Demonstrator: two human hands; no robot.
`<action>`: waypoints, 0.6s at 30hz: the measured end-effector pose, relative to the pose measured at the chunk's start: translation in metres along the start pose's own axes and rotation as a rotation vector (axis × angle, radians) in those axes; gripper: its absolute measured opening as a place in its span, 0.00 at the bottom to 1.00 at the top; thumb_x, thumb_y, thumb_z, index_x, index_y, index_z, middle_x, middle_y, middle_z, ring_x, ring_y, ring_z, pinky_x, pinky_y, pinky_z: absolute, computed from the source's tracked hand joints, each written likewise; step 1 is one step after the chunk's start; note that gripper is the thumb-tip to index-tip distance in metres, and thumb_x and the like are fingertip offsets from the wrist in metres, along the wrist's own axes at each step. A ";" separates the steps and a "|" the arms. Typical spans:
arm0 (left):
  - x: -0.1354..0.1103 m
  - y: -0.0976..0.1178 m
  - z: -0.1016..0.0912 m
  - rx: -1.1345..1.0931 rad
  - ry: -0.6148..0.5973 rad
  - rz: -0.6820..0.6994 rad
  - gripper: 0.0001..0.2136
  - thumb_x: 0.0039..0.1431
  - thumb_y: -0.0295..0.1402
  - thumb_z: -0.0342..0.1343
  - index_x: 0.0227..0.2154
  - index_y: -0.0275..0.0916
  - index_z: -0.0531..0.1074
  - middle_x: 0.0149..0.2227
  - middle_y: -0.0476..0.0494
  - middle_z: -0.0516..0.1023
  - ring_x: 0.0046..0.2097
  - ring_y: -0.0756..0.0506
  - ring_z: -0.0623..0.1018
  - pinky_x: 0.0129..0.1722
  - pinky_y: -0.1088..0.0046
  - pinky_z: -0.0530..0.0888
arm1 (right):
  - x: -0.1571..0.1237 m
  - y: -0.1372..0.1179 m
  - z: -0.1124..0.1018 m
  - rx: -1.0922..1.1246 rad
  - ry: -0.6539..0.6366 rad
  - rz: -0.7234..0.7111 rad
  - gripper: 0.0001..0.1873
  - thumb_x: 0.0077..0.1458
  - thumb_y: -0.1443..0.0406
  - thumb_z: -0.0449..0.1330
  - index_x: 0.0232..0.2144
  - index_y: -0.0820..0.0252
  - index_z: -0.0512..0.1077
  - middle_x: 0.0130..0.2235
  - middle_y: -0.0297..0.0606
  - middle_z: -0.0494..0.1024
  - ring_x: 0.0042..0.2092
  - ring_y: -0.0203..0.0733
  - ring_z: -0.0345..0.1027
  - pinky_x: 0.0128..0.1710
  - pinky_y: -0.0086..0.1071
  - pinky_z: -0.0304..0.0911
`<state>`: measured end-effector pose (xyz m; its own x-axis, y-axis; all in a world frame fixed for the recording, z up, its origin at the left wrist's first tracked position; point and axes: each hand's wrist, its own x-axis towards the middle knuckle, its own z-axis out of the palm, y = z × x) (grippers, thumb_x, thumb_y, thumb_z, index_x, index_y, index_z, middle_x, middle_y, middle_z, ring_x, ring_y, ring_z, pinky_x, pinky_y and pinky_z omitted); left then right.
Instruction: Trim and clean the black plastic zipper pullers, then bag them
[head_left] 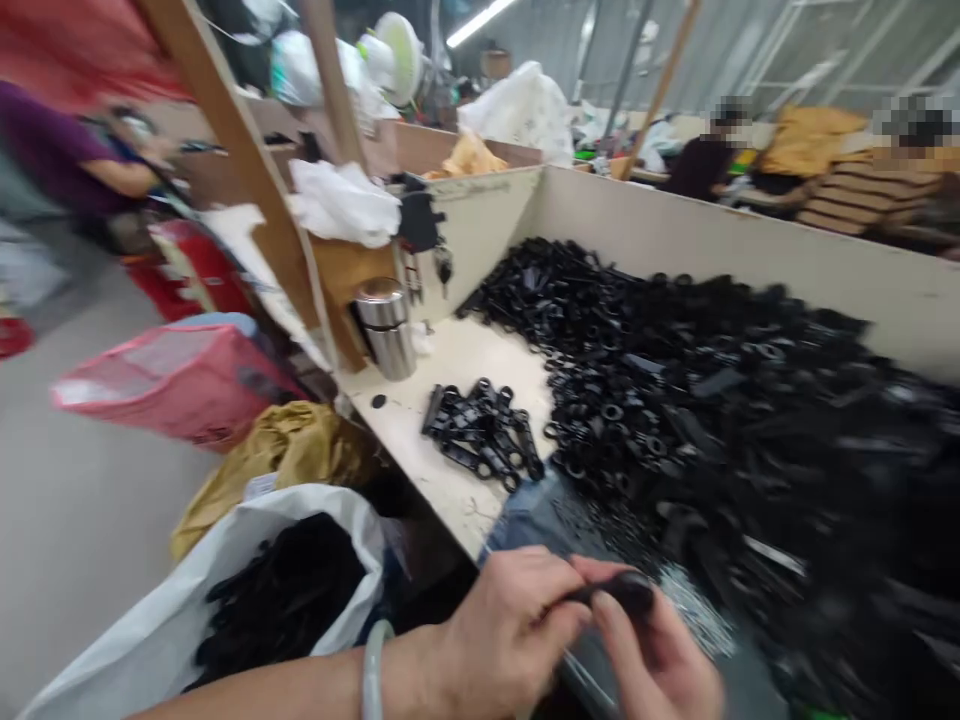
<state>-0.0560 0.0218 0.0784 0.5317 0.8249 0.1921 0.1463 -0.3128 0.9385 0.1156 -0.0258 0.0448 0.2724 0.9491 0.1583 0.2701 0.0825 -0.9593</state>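
Two hands meet at six o'clock, left hand (pixel 510 625) and right hand (pixel 660 665) both pinched shut on one small black plastic part (pixel 619 592) — best kept low and steady, fingertips squeezing squarely, with the big black pile (pixel 750 400) at two o'clock.

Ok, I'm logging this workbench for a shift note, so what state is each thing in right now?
Left hand: pinching a small black plastic part.
Right hand: fingers closed on the same part.
Big heap of black plastic parts: loose, piled against the bench wall.
Small cluster of black parts: lying apart on the bench.
Steel flask: upright, capped.
White bag: open, holding black parts.
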 end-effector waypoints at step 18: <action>-0.025 -0.052 -0.014 0.173 0.055 -0.300 0.11 0.70 0.40 0.52 0.44 0.45 0.79 0.42 0.45 0.83 0.44 0.43 0.81 0.46 0.69 0.76 | -0.020 0.012 -0.049 -0.859 -0.117 -0.459 0.16 0.69 0.66 0.55 0.55 0.57 0.75 0.38 0.40 0.83 0.37 0.44 0.74 0.40 0.38 0.61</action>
<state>-0.0888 0.0243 0.0290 0.3982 0.9150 -0.0655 0.4312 -0.1237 0.8937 0.1584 -0.0589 0.0417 -0.1082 0.9080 0.4048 0.9197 0.2460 -0.3060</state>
